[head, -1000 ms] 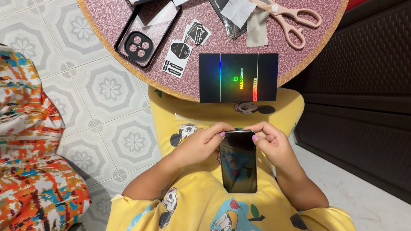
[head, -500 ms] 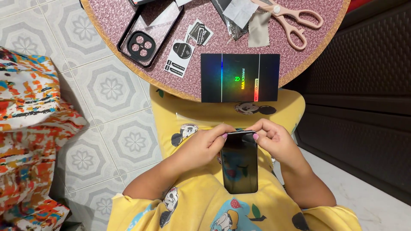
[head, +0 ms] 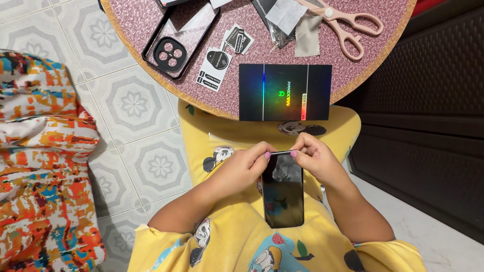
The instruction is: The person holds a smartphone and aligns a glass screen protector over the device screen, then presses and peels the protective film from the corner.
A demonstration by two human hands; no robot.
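hands, left hand [head: 242,168] and right hand [head: 315,161], pinch a phone [head: 283,191] below a pink round table [head: 383,45] on tiled floor [head: 131,106].

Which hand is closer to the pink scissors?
Right. The right hand sits below the scissors, almost under them; the left hand is farther off to the side.

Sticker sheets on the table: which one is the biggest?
The round-topped sheet beside the black phone case. It has a black circle on top, and is larger than the small squarish stickers above it.
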